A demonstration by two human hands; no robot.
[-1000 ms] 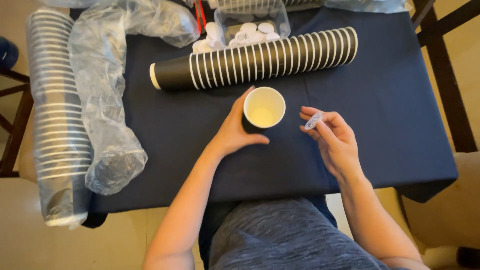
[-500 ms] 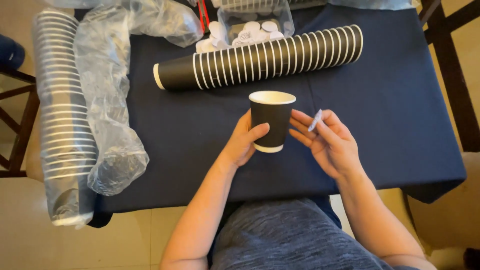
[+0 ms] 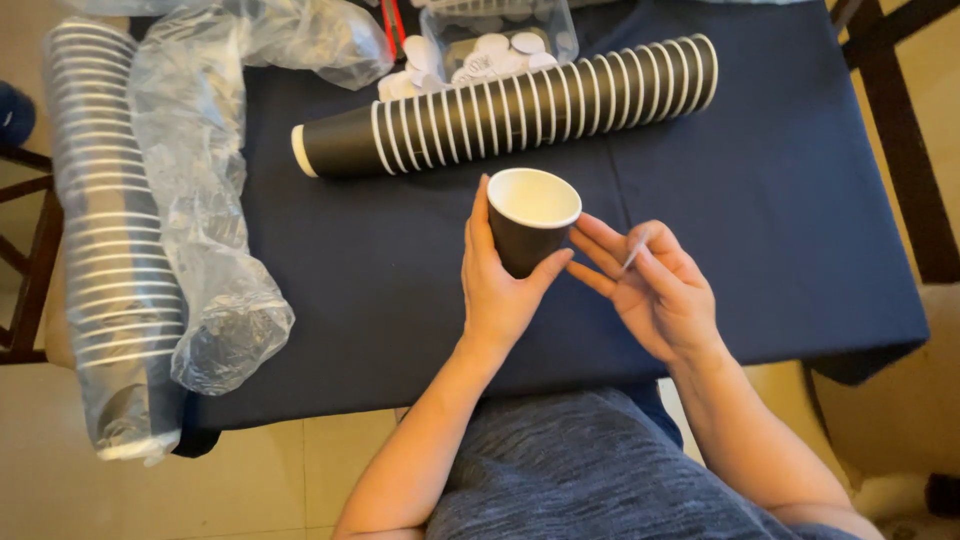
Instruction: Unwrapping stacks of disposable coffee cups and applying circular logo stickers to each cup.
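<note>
Left hand (image 3: 500, 285) gripping an empty black paper cup (image 3: 530, 225), right hand (image 3: 655, 290) pinching a small white piece (image 3: 632, 257), clear tub (image 3: 495, 35) holding white discs, stacked cups (image 3: 510, 105) lying on the worktop (image 3: 800, 220)

The left hand (image 3: 500, 285) grips a black paper cup (image 3: 530, 225) above the dark blue tablecloth (image 3: 380, 290); the right hand (image 3: 655, 290) is just beside it, fingertips nearly touching the cup. Beyond the grip, a long lying stack of cups (image 3: 510, 105) bars the way across. Well left of the grip lie a crumpled plastic sleeve (image 3: 205, 230) and a bagged cup stack (image 3: 105, 250). Bare cloth lies open between them and the grip, and right of the right hand.
</note>
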